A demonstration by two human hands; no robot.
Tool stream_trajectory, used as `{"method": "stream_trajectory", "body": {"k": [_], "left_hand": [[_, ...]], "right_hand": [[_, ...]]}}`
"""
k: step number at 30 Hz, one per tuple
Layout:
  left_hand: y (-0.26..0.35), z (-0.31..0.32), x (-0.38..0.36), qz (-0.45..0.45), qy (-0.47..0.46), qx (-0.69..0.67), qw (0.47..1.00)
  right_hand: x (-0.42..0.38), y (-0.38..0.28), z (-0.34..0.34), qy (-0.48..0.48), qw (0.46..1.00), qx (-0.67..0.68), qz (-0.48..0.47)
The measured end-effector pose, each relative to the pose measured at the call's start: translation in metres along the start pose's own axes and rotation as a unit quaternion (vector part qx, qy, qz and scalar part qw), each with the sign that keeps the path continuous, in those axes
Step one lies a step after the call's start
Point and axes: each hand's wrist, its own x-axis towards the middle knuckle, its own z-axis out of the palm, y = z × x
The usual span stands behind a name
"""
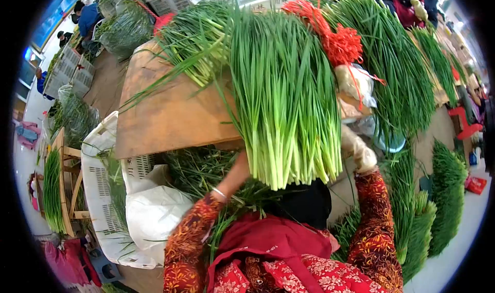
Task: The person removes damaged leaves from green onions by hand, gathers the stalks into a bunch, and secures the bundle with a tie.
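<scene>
A wide sheaf of long green leafy stalks (289, 97) lies in front of me, its pale cut ends toward my body. My left hand (238, 173), bare with a bracelet at the wrist, reaches under the sheaf's left side; its fingers are hidden. At the sheaf's lower right edge is my right hand (359, 151), in a pale glove, with its fingers partly hidden by the stalks. A wooden board (170, 107) carries a smaller loose bunch (198, 40) at its top. Red ties (343, 43) hang right of the sheaf, above a clear plastic bag (356, 84).
A white crate (103, 190) with loose leaves and a white sack (157, 215) stands at lower left. More bunches (392, 71) lie on the right, with others (446, 200) on the floor. A co-worker (412, 4) is at upper right; people and crates are at upper left.
</scene>
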Motion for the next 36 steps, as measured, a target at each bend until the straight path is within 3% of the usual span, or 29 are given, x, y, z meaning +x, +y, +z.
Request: {"method": "stream_trajectory", "body": {"k": [2,6,17,19,21,25,28,31,33,36], "left_hand": [[-0.02,0.017,0.004,0.022,-0.028,-0.028,0.999],[-0.027,0.035,0.018,-0.026,-0.055,-0.109,0.992],[-0.025,0.026,-0.001,-0.06,-0.055,-0.151,0.985],[-0.025,0.025,-0.003,-0.065,-0.054,-0.155,0.984],[-0.024,0.024,-0.006,-0.069,-0.057,-0.156,0.984],[-0.024,0.024,-0.008,-0.077,-0.062,-0.155,0.983],[-0.024,0.023,-0.009,-0.082,-0.06,-0.151,0.983],[-0.023,0.021,-0.015,-0.087,-0.054,-0.147,0.984],[-0.021,0.018,-0.018,-0.092,-0.049,-0.145,0.984],[-0.014,0.007,-0.026,-0.093,-0.036,-0.13,0.986]], "right_hand": [[0.0,0.007,0.017,0.002,0.994,0.102,-0.044],[-0.014,0.018,0.034,0.017,0.962,0.255,-0.093],[-0.049,0.032,0.05,0.025,0.894,0.438,-0.088],[-0.046,0.046,0.063,0.037,0.837,0.529,-0.133],[-0.053,0.047,0.066,0.084,0.885,0.427,-0.169],[-0.053,0.035,0.064,0.109,0.92,0.328,-0.183],[-0.059,0.027,0.058,0.137,0.935,0.255,-0.207],[-0.052,0.037,0.065,0.141,0.922,0.309,-0.186],[-0.053,0.027,0.06,0.19,0.915,0.217,-0.283],[-0.044,0.025,0.055,0.182,0.922,0.235,-0.247]]}}
